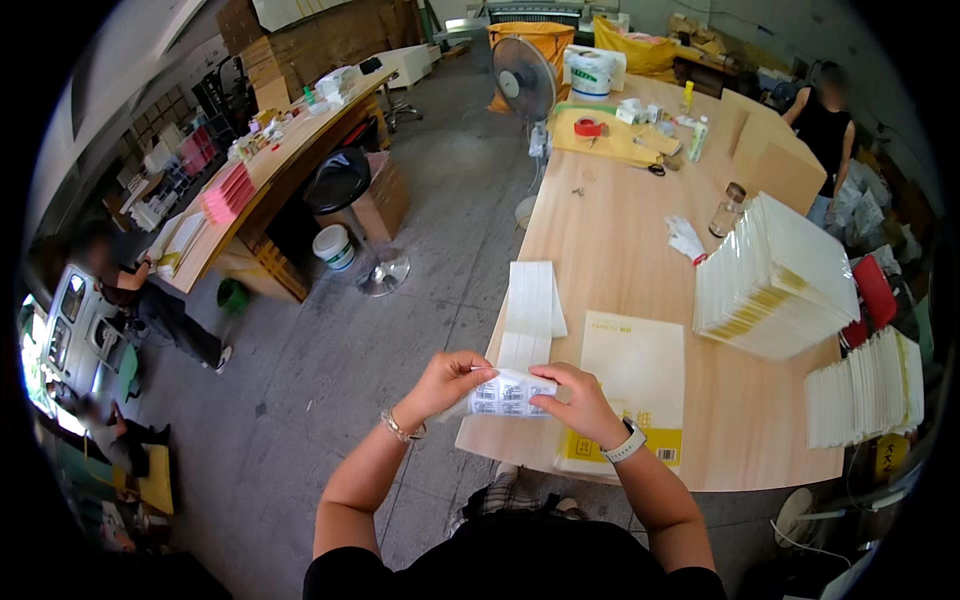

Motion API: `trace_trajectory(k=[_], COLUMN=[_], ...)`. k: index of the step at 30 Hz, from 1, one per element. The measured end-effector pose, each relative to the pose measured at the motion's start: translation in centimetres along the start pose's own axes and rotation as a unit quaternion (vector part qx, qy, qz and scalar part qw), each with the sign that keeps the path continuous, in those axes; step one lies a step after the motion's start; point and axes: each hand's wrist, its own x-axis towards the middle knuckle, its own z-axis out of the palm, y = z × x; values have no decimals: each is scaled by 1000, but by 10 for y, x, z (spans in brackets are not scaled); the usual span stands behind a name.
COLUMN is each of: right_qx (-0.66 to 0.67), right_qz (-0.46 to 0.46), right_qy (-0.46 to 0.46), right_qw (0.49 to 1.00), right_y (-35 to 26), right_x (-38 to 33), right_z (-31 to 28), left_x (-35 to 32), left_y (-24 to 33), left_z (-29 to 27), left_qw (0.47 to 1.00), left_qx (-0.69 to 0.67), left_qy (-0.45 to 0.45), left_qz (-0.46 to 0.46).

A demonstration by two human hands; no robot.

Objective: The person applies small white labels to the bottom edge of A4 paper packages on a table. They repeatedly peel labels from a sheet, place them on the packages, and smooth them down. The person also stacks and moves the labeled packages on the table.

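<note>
Between my two hands, just over the table's near left corner, is a small white sheet of labels printed with barcodes. My left hand pinches its left end, where a pale, see-through edge hangs down. Closed on the right end is my right hand, thumb on top. Right beyond them lie white folded strips, flat on the table's left edge. A white-and-yellow paper pack rests on the table beneath and beside my right hand.
The wooden table carries a tall stack of white packs, a glass bottle, a white glove, scissors and red tape. A standing fan is beyond its left edge. Other people are at both sides.
</note>
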Motion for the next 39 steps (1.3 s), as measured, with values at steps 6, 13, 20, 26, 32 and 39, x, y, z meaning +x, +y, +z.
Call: trace_trajectory(k=[6,13,20,26,32,39], right_qx=[-86,-132,-175,-48,-10,-41], right_qz=[32,5,11,64,16,22], right_qy=[31,77,24,-2,-18,-43], right_qw=[995,988,984,997,1000,998], right_y=[1,-5,10,28,39,60], right_x=[24,38,33,30,25,20], right_z=[-9,-26,-54,-68,-81,-98], left_x=[30,51,62,63,63,68], left_y=[-19,-27,-23,-30,-32,1], left_z=[7,17,27,57,80,109], left_qw=[986,972,979,954,941,920], left_qx=[-98,27,39,49,30,-318], left_qy=[92,108,112,198,252,214], left_qz=[98,209,166,221,225,83])
